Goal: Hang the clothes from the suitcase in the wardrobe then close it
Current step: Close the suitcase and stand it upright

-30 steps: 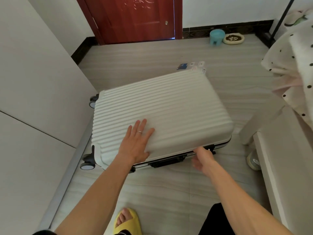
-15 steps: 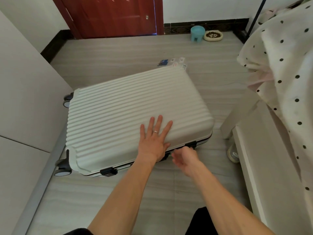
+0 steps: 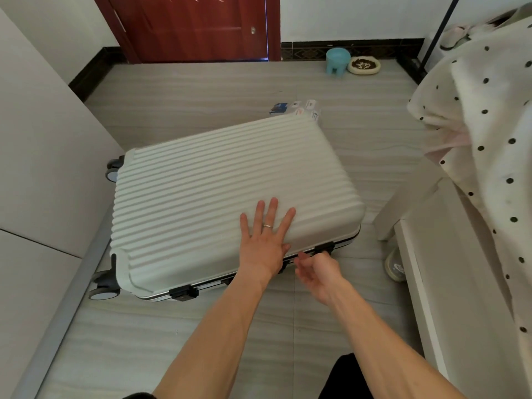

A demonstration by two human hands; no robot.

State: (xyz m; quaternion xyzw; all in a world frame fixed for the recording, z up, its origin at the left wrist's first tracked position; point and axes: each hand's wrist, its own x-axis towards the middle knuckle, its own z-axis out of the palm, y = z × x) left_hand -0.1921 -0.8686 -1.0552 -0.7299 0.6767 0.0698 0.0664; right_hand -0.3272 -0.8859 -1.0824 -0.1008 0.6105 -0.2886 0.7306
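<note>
Half a second ago the right hand [image 3: 316, 269] was bunched against the near rim of the suitcase [image 3: 230, 191]. Now it has loosened, its fingers [image 3: 300, 259] only lightly bent and holding nothing. The left hand [image 3: 266, 243] stays flat on the ribbed lid, fingers straight and spread, about where it was then. A second ago it lay further left on the lid.

The closed suitcase lies flat on the floor [image 3: 201, 341], its wheels to the left. The left palm presses the lid's near right part. The right hand hangs just near of the rim, beside the right latch [image 3: 324, 250]. The left latch [image 3: 183, 292] is well apart from both hands.

Whether the right fingertips touch the latch or the rim is hard to make out. The two hands hide the rim between them. At the right, a polka-dot garment [image 3: 483, 139] is cut off by the frame edge.
</note>
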